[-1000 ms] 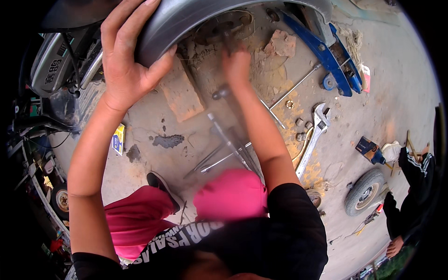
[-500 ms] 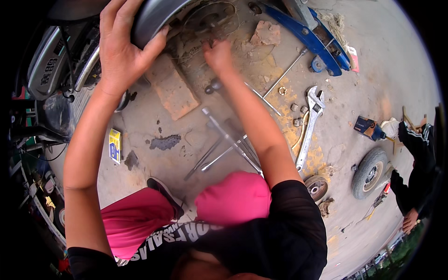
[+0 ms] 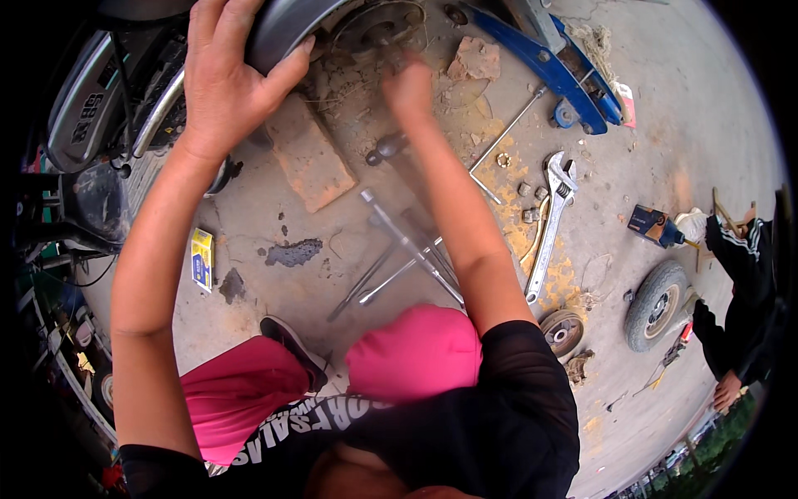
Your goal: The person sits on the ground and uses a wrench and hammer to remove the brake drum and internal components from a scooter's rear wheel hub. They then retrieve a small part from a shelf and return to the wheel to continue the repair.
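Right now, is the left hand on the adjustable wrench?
No, the left hand is on the curved grey fender, while the adjustable wrench lies on the ground.

A smooth grey curved fender arches forward from the left hand, which clasps its near end, thumb against the inner edge and fingers along the outer side; its surface has a soft shine, and its upper part runs out of view. A round, dark, dusty metal wheel hub sits under that arch, right of the left hand and just beyond the right hand. The hub shows a raised rim and centre; blur hides whether the right fingers touch it.
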The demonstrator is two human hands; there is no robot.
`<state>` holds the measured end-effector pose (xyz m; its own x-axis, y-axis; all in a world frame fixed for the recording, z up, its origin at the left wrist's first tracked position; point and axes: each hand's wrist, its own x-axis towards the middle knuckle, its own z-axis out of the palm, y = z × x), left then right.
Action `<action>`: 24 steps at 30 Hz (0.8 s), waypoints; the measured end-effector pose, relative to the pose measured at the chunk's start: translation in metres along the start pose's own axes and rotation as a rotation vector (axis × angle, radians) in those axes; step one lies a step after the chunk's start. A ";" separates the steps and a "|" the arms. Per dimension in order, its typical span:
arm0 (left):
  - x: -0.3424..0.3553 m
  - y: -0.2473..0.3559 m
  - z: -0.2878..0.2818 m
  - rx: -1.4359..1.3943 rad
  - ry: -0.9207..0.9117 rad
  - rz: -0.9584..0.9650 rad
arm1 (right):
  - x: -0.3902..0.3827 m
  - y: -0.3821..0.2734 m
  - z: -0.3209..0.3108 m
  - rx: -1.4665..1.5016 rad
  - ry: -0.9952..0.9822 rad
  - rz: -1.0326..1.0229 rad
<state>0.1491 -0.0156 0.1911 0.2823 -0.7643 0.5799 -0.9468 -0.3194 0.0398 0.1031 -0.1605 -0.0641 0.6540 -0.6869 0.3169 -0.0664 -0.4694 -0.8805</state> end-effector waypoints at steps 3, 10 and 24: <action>-0.001 0.001 0.000 -0.003 -0.012 -0.020 | -0.009 -0.004 0.009 -0.044 -0.029 -0.109; -0.001 -0.003 0.002 0.010 0.010 0.009 | -0.010 -0.016 0.007 0.039 -0.117 0.082; 0.002 -0.004 0.008 -0.021 0.002 0.041 | -0.016 0.000 0.015 -0.078 -0.081 0.023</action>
<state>0.1550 -0.0198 0.1858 0.2431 -0.7755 0.5827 -0.9606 -0.2761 0.0333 0.1042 -0.1414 -0.0750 0.7102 -0.6524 0.2647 -0.1387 -0.4982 -0.8559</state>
